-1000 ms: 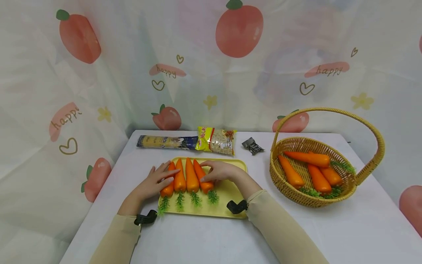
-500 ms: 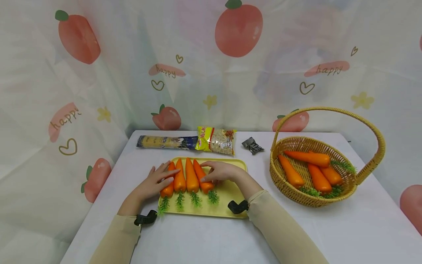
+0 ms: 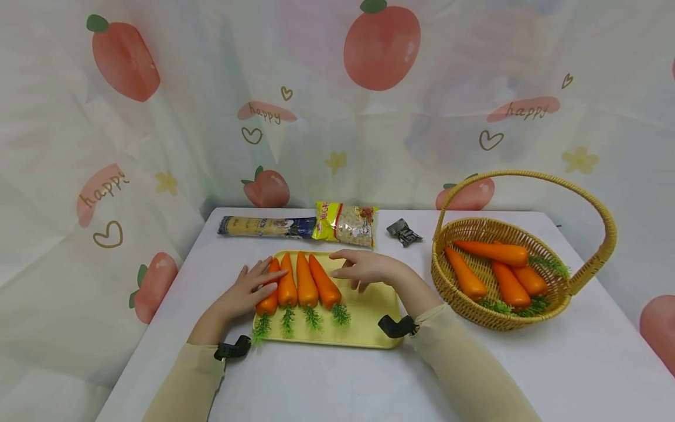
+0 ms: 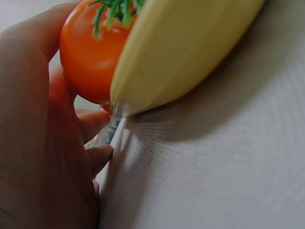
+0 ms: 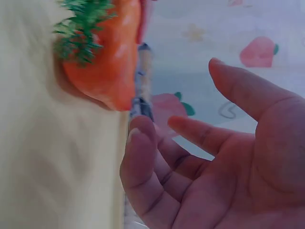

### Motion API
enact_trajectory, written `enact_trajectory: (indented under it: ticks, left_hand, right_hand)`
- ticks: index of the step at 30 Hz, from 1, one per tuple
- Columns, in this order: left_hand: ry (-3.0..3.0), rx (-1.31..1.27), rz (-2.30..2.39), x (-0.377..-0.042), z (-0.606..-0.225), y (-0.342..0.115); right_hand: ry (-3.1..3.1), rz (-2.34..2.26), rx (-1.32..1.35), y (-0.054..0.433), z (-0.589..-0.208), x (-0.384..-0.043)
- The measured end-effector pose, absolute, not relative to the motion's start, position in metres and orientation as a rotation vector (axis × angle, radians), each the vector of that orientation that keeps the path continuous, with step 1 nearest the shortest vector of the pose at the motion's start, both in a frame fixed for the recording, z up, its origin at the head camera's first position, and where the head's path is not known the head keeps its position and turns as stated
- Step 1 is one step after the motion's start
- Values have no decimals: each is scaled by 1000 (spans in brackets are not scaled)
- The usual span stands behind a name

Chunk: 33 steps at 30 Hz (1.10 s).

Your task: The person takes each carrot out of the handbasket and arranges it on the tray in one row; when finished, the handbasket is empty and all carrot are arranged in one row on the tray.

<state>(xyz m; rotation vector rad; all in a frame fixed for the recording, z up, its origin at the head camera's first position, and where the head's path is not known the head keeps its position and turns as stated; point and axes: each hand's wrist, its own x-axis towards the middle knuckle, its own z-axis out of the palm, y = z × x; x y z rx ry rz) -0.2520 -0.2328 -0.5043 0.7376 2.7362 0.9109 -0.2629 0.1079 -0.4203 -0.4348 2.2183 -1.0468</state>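
Several orange carrots with green feathery tops lie side by side on a yellow tray (image 3: 369,328), tips toward the back. My left hand (image 3: 248,293) rests at the tray's left edge, its fingers spread over the leftmost carrot (image 3: 268,302) and reaching the one beside it. In the left wrist view that carrot (image 4: 93,55) bulges over the tray's rim next to the palm. My right hand (image 3: 371,268) hovers above the tray's right part, holding nothing, fingers loosely bent. Just left of its fingertips lies the rightmost carrot (image 3: 326,284); the right wrist view shows this carrot (image 5: 114,62) apart from the fingers.
On the right stands a wicker basket (image 3: 448,287) with a tall handle and several carrots inside. Behind the tray lie a long noodle packet (image 3: 263,227), a yellow and clear food bag (image 3: 348,224) and a small dark wrapped packet (image 3: 404,232). A printed curtain hangs behind.
My right hand has let go of the rightmost carrot and moved up and right, away from it. The left hand and the carrots stay in place; the tray's right end has shifted slightly.
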Motion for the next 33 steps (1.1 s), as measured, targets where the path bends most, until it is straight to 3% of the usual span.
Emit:
enact_trajectory:
  ticks: [16,25,33]
  left_hand:
    - [2739,758,917,-252,-505,-233]
    - [2741,765,924,-254,-506,-232]
    - [2743,754,912,-254,-507,-232]
  right_hand:
    - [2339,-1030,-473,227,-353,-227]
    - [2408,-1133,-389,304,-346,-217]
    - [2420,-1093,-174,345,-364,-230]
